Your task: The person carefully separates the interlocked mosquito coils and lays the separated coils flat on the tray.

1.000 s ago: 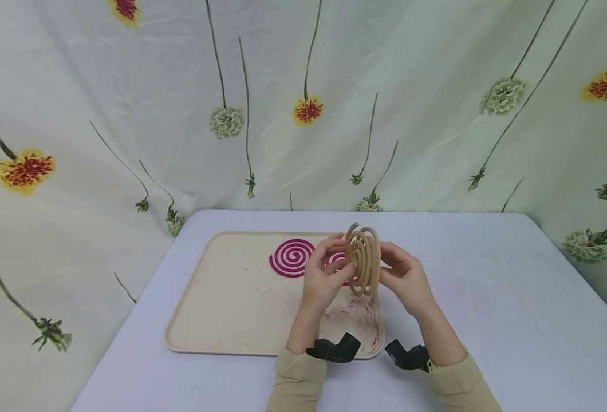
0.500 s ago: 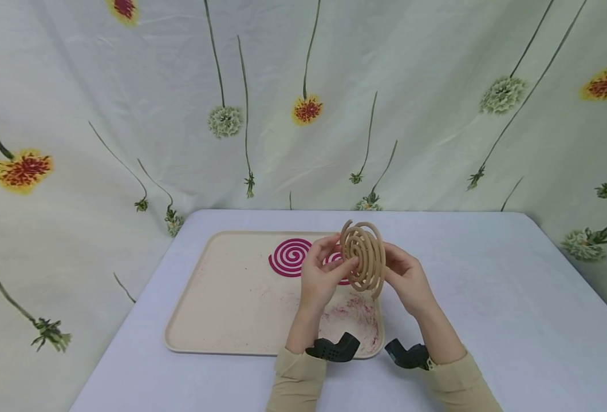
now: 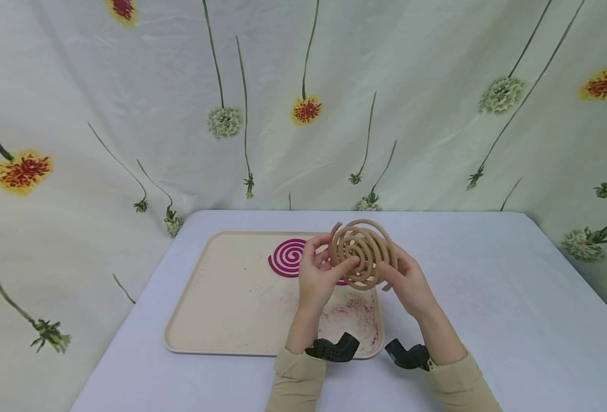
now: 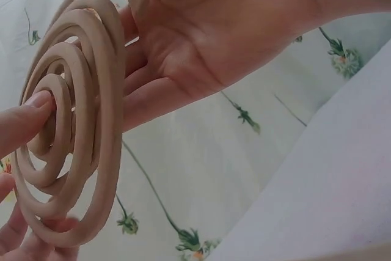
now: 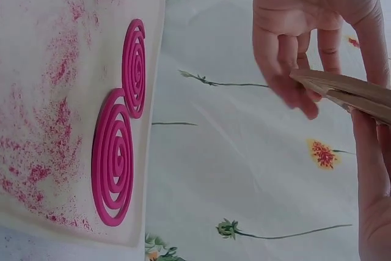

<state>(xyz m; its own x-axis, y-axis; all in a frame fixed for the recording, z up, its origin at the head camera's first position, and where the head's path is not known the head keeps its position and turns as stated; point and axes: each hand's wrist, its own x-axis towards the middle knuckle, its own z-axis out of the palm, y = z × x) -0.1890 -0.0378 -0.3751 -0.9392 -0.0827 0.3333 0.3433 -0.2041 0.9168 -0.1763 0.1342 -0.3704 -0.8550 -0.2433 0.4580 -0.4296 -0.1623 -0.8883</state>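
A tan double mosquito coil [image 3: 370, 260], its two spirals nested in each other, is held up over the tray's right side, facing the head camera. My left hand [image 3: 316, 277] pinches its left part, thumb near the centre of the spiral and fingers behind. At the right edge my right hand [image 3: 410, 283] grips the outer strands, its thumb on the front face. In the left wrist view the strands of the mosquito coil [image 4: 110, 102] stand slightly apart. The right wrist view shows the mosquito coil [image 5: 348, 87] nearly edge-on.
A beige tray [image 3: 221, 309] lies on the white table [image 3: 489, 274], with red-pink dust at its lower right. On it lie two pink mosquito coils, one at left [image 3: 285, 257] and one [image 5: 116, 157] mostly hidden behind the hands in the head view. Behind hangs a flowered cloth [image 3: 427, 143].
The tan coil has turned from nearly edge-on to facing the head camera. My right thumb has come round onto its front face; the left hand has shifted slightly left.
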